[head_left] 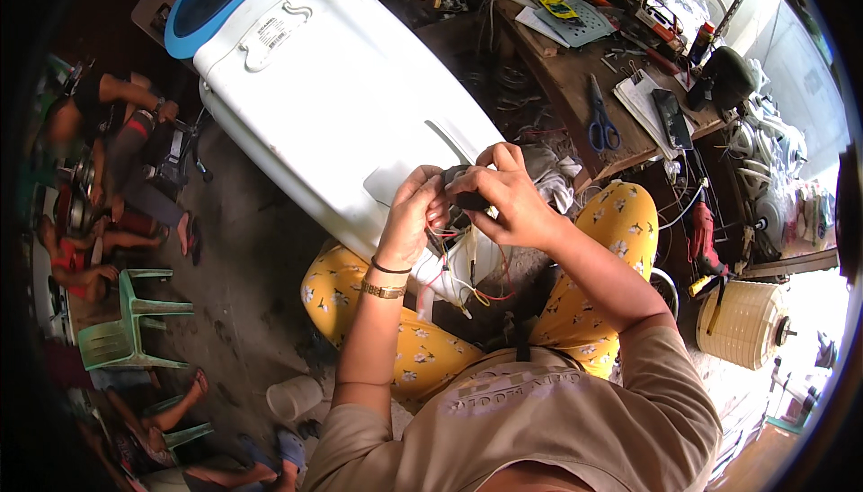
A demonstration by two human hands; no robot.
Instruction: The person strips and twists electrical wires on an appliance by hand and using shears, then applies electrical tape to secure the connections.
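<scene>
Both my left hand (415,206) and right hand (514,202) pinched small black part (466,197) between them, near dangling wires (485,297), beside white appliance casing (333,110); steady grip, slack wires seemed wise.

Smooth plastic, worn wood and cloth

The large white casing (351,96) looks like smooth plastic with a soft sheen; its blue frame (183,45) is glossier. The small dark piece (468,201) between the fingers (419,190) looks matt, material unclear. Thin wires (483,296) have coloured, plastic-like sleeves. The worktop (550,71) is dull, scuffed wood, carrying paper sheets (635,103), scissors (597,112) with metal blades and plastic handles, and a phone (671,117) with a glossy dark face. Trousers (622,222) and shirt (539,433) are matt cloth.
</scene>
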